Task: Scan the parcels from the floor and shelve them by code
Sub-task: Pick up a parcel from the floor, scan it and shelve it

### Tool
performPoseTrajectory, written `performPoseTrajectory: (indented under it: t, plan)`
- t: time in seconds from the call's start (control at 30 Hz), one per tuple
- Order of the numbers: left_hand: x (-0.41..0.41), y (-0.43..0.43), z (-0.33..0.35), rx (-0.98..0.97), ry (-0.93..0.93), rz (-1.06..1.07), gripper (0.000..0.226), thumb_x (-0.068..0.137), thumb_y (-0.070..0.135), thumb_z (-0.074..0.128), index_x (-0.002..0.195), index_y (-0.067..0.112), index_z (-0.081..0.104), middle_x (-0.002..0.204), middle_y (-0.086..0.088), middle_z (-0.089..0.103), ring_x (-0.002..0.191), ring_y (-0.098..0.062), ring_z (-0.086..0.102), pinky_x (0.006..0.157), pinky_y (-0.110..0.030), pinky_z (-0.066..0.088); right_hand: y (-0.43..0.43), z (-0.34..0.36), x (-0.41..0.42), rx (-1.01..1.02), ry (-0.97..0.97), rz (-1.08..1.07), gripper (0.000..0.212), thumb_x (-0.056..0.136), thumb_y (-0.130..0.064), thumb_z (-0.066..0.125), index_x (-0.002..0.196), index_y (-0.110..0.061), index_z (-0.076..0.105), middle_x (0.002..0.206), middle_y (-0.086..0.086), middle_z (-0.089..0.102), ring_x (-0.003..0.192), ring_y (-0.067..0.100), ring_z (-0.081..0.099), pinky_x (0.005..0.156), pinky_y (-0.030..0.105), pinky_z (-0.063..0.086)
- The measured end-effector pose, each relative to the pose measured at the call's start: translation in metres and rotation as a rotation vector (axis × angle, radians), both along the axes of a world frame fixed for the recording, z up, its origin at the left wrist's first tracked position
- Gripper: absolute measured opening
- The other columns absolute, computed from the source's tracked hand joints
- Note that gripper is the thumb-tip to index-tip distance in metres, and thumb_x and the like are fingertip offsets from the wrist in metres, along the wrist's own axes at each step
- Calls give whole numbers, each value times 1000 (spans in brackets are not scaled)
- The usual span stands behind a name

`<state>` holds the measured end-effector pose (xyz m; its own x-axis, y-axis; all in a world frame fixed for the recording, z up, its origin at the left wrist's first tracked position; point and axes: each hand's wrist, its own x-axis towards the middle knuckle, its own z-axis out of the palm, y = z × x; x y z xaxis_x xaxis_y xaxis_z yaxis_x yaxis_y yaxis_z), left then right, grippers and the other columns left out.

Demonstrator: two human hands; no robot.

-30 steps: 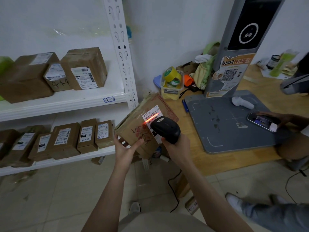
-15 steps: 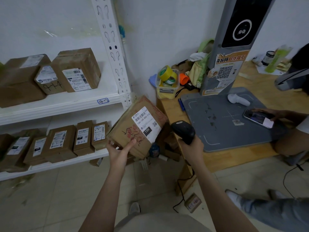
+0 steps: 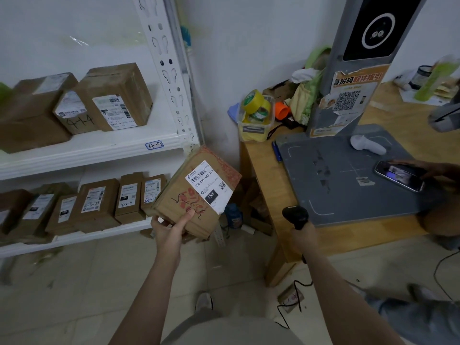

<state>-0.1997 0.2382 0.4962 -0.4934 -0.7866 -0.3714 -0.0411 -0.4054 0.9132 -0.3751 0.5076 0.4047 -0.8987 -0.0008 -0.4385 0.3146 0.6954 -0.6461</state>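
My left hand (image 3: 169, 229) grips the lower corner of a brown cardboard parcel (image 3: 181, 202), thumb laid on its top face. The parcel is tilted, with a white barcode label (image 3: 210, 186) and dark scribbles facing me. It hangs just in front of the white shelf unit (image 3: 99, 148), near the right end of the lower shelf. My right hand (image 3: 302, 236) holds a black barcode scanner (image 3: 296, 216) upright, off to the parcel's right beside the wooden table edge. The scanner's cable trails down to the floor.
Labelled parcels (image 3: 114, 95) fill both shelves. A wooden table (image 3: 263, 170) carries a grey scanning pad (image 3: 348, 178), a kiosk column (image 3: 358, 70), a tub of tape rolls (image 3: 256, 113). Another person's hand holds a phone (image 3: 400, 175). A small box (image 3: 291, 297) lies on the tiled floor.
The scanner has left the parcel's label and moved down to the right, its red beam gone. The parcel has shifted slightly left toward the lower shelf.
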Motion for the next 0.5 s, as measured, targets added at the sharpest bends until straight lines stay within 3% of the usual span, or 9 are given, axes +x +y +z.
performPoseTrajectory:
  t: [0.17, 0.3, 0.5]
  plan:
    - [6, -2, 2, 25, 7, 36, 88, 81, 5, 80, 151, 18, 28, 138, -8, 55, 122, -24, 59, 82, -39, 56, -7, -7, -4, 15, -2, 44, 37, 89, -2, 54, 126, 0, 50, 95, 14, 57, 88, 32, 58, 70, 35, 44]
    - [10, -3, 1, 17, -3, 58, 85, 79, 6, 81, 148, 17, 32, 137, -11, 56, 116, -23, 63, 75, -37, 57, -8, -8, -6, 28, -13, 56, 45, 94, -3, 51, 138, -1, 41, 120, 24, 58, 108, 40, 58, 77, 38, 43]
    - [13, 0, 1, 34, -8, 90, 79, 80, 6, 80, 144, 17, 34, 140, -7, 53, 117, -22, 61, 76, -39, 56, -6, -11, -5, 88, -23, 41, 52, 94, -8, 51, 142, 3, 32, 128, 26, 53, 111, 40, 56, 83, 44, 51]
